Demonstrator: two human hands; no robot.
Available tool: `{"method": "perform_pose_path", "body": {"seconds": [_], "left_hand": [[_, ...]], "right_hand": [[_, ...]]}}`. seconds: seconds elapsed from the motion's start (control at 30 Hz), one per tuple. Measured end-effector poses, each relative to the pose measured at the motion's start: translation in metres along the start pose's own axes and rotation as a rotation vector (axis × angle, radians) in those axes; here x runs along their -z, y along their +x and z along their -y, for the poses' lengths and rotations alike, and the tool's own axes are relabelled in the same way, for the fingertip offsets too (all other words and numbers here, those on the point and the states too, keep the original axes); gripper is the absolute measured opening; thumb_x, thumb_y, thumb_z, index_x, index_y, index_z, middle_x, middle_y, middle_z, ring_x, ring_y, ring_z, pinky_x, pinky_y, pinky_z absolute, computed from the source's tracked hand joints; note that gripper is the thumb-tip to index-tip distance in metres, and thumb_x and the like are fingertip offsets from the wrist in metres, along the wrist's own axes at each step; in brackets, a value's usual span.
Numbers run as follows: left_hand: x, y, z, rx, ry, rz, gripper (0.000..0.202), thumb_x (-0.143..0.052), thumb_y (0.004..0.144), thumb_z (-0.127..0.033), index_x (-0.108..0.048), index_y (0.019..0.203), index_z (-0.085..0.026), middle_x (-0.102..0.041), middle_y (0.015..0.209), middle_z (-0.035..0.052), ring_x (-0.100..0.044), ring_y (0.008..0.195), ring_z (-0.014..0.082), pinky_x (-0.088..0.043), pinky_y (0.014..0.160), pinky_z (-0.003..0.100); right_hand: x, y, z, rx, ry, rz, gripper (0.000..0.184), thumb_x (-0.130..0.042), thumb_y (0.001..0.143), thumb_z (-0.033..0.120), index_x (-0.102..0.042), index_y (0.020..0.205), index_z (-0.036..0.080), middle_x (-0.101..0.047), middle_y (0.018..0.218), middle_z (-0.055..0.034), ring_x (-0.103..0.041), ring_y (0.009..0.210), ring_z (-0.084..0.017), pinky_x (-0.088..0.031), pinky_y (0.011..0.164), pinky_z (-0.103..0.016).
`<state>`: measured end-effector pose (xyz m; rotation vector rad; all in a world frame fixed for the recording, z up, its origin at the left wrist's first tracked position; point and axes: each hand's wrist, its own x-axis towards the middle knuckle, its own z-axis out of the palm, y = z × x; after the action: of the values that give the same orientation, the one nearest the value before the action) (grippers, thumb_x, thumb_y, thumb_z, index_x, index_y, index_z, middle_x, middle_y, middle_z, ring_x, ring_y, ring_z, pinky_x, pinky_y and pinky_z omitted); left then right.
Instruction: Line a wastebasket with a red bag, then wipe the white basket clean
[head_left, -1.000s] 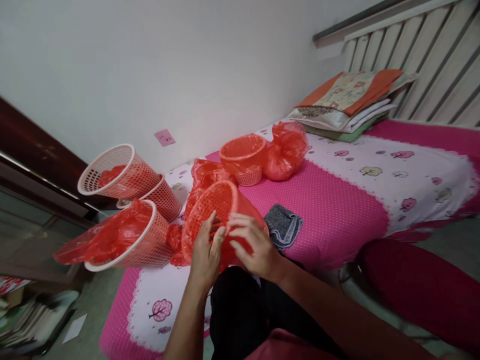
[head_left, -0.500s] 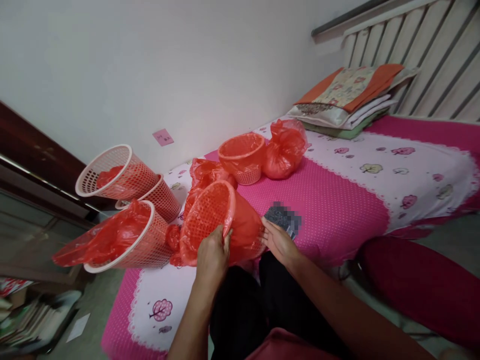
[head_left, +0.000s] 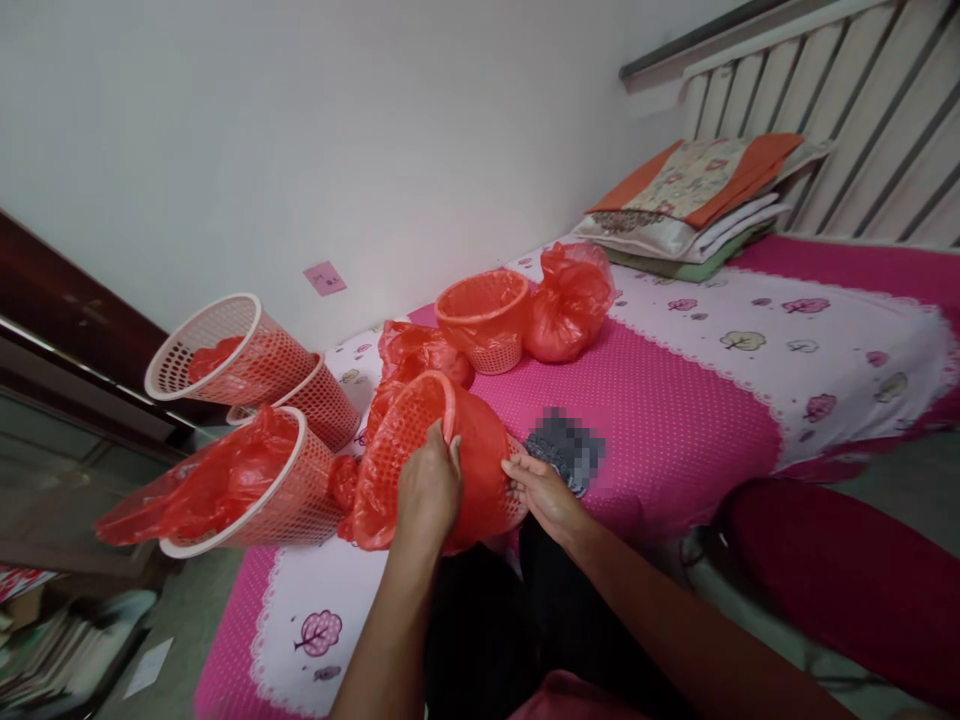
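Observation:
A pink lattice waste basket (head_left: 516, 512) lies tilted in front of me, its mouth facing left. A red plastic bag (head_left: 484, 470) lines it and is folded back over the rim and outer side. My left hand (head_left: 431, 490) is closed on the rim, bag included, with its fingertips partly hidden. On the basket's outer side, my right hand (head_left: 546, 492) pinches the edge of the red bag. Bare lattice shows near the base, beside my right fingers. Close behind that hand lies a dark, partly pixelated item (head_left: 564, 445) on the bed.
Lined baskets lean at the left, one in front (head_left: 296, 500) and one higher up (head_left: 262, 350). Behind stand another lined basket (head_left: 484, 310) and a bulging red bag (head_left: 570, 305). Folded bedding (head_left: 690, 200) is stacked at the back right; a dark red stool (head_left: 840, 580) stands right.
My right hand has moved left along the basket's side with the bag's edge, baring more lattice near the base. My left hand stays on the rim.

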<state>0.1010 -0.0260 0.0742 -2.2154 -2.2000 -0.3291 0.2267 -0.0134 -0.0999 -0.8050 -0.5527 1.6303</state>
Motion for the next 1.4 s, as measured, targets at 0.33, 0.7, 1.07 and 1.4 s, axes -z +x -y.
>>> {"method": "perform_pose_path", "body": {"seconds": [0.33,0.7,1.07,1.4], "left_hand": [[-0.004,-0.011,0.026,-0.009,0.037,0.030,0.023,-0.043,0.109,-0.024,-0.064,0.108,-0.016,-0.078,0.091,0.0133,-0.076,0.087,0.0284,-0.046,0.071,0.033],[-0.004,-0.015,0.030,-0.014,0.028,0.010,0.023,-0.042,0.109,-0.024,-0.064,0.104,-0.017,-0.076,0.083,0.0110,-0.074,0.077,0.0255,-0.042,0.067,0.032],[-0.006,-0.011,0.039,-0.033,-0.001,-0.005,0.022,-0.043,0.109,-0.024,-0.064,0.104,-0.016,-0.076,0.088,0.0126,-0.074,0.083,0.0268,-0.044,0.071,0.033],[-0.009,-0.024,0.048,-0.071,-0.018,0.055,0.023,-0.042,0.109,-0.027,-0.063,0.105,-0.018,-0.071,0.078,0.0078,-0.071,0.075,0.0245,-0.042,0.068,0.031]], "right_hand": [[-0.008,0.002,0.018,-0.060,0.057,0.037,0.039,-0.097,0.064,0.043,-0.070,0.080,0.019,-0.071,0.074,-0.0011,-0.063,0.065,-0.014,-0.050,0.065,-0.028],[-0.014,-0.009,0.020,-0.052,0.088,0.017,0.038,-0.093,0.065,0.046,-0.072,0.083,0.020,-0.075,0.081,-0.0035,-0.065,0.067,-0.015,-0.047,0.061,-0.027],[-0.001,-0.004,0.006,-0.020,-0.151,-0.034,0.023,-0.083,0.065,0.032,-0.074,0.081,0.017,-0.065,0.061,0.0010,-0.052,0.052,-0.010,-0.032,0.051,-0.023],[-0.015,-0.003,0.031,-0.047,0.094,0.039,0.044,-0.099,0.061,0.040,-0.063,0.079,0.020,-0.057,0.067,0.0061,-0.039,0.050,-0.005,-0.019,0.044,-0.022]]}}
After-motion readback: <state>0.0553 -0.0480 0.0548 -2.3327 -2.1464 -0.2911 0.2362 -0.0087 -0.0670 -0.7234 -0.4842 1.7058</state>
